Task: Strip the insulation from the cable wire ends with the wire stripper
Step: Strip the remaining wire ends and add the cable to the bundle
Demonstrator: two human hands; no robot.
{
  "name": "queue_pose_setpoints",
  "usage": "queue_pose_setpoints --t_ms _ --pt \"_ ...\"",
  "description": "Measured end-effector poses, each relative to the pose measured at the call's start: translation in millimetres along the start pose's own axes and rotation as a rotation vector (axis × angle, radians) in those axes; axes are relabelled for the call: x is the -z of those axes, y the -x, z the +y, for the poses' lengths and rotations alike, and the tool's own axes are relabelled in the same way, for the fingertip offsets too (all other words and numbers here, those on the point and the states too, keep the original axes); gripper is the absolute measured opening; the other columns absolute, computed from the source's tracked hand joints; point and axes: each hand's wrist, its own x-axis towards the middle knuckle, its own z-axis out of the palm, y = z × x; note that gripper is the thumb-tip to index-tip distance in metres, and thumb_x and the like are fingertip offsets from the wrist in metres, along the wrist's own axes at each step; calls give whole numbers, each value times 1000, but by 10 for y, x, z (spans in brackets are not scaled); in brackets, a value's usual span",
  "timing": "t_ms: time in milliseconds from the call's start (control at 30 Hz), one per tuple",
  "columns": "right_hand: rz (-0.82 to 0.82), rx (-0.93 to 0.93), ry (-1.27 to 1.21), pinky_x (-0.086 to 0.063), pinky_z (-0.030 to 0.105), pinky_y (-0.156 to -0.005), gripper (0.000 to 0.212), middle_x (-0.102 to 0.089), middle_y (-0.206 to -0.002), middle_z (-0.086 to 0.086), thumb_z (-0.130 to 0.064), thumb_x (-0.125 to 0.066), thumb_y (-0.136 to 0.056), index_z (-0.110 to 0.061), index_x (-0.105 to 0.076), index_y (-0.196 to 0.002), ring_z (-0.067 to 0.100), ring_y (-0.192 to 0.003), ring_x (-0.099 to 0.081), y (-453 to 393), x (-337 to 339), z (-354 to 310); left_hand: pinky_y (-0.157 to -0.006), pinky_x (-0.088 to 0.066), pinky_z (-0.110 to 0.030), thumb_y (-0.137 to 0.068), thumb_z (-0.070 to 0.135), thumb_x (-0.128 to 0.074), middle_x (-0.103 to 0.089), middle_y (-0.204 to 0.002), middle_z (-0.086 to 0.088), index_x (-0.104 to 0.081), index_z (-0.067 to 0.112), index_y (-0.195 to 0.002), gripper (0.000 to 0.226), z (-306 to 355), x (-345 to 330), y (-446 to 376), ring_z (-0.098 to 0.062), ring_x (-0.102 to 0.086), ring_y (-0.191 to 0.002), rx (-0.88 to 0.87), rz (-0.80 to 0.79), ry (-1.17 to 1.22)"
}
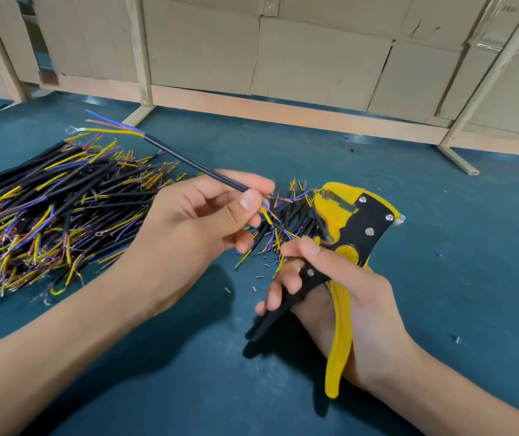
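Pinching cable (195, 163), left hand (201, 221) seemingly nears stripper (351, 225).

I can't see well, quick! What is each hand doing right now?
Left hand: pinching a black cable between thumb and fingers.
Right hand: gripping the handles of the yellow wire stripper.

1. The wire stripper (351, 234) was yellow and black, with silver rivets.
2. The held cable (189, 160) was black — its inner wires were yellow, blue and reddish.
3. The table (440, 247) was dark teal.
4. The cable pile (47, 209) was black, yellow and blue-purple.
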Motion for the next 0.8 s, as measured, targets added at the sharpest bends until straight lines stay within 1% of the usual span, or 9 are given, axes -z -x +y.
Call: queue_pose_setpoints --t_ms 133,233,333,367,433,600,700,733,800 --pt "75 32 -22 -57 50 -67 41 -63 -77 14 -31 -88 -72 -1 -76 -96 33 -61 -62 -59 30 -24 -58 -45 -28 -80 14 -66 -62 -76 -10 -79 13 -93 18 -54 16 26 -18 -54 -67 71 -108 -37" --pt "51 25 -14 -57 50 -67 40 -62 -76 13 -30 -89 -70 -1 -74 -93 33 -61 -63 -65 33 -25 -58 -45 -27 -81 16 -67 -67 -77 -9 -78 13 -93 16 -73 17 38 -20 -58 -65 87 -192 -72" --pt "36 25 43 -56 53 -70 18 -59 -72 14 -15 -79 -82 -1 -68 -86 34 -62 -62 -43 27 -13 -59 -46 -29 -84 17 -74 -72 -80 -12 -77 14 -96 12 -87 29 39 -26 -59 -64 73 -248 -126" --pt "39 20 58 -55 53 -71 12 -59 -71 15 -11 -74 -86 -1 -67 -84 35 -62 -62 -36 22 -9 -60 -45 -32 -84 18 -76 -71 -81 -15 -78 16 -96 12 -87 43 35 -29 -57 -65 79 -241 -142" --pt "55 10 73 -55 53 -71 12 -58 -69 15 -10 -68 -89 -2 -67 -80 35 -62 -62 -25 13 -3 -61 -45 -33 -82 21 -77 -71 -83 -17 -78 18 -94 13 -82 59 32 -31 -52 -65 91 -232 -162" --pt "105 16 64 -56 53 -72 9 -56 -67 17 -7 -69 -84 1 -65 -84 36 -61 -62 -29 -11 1 -62 -48 -30 -82 18 -69 -67 -78 -9 -79 22 -89 13 -52 86 -3 -23 -54 -62 102 -176 -265" --pt "132 27 64 -57 52 -72 7 -56 -66 16 -5 -69 -84 0 -65 -82 36 -60 -62 -26 -10 17 -62 -46 -31 -80 18 -69 -65 -76 -9 -79 22 -87 13 -51 64 -4 -22 -54 -61 104 -172 -305" --pt "136 27 56 -57 52 -72 6 -55 -66 16 -4 -68 -84 -1 -65 -80 36 -60 -62 -19 -8 16 -62 -45 -32 -80 17 -69 -63 -76 -10 -79 20 -86 12 -32 60 -14 -22 -53 -62 102 -150 -299" --pt "147 28 34 -57 52 -73 7 -54 -65 16 -5 -69 -82 -2 -64 -77 35 -60 -61 -11 3 8 -57 -45 -30 -78 12 -74 -61 -74 -10 -80 15 -82 8 52 149 -87 -19 -52 -66 89 -10 -214"
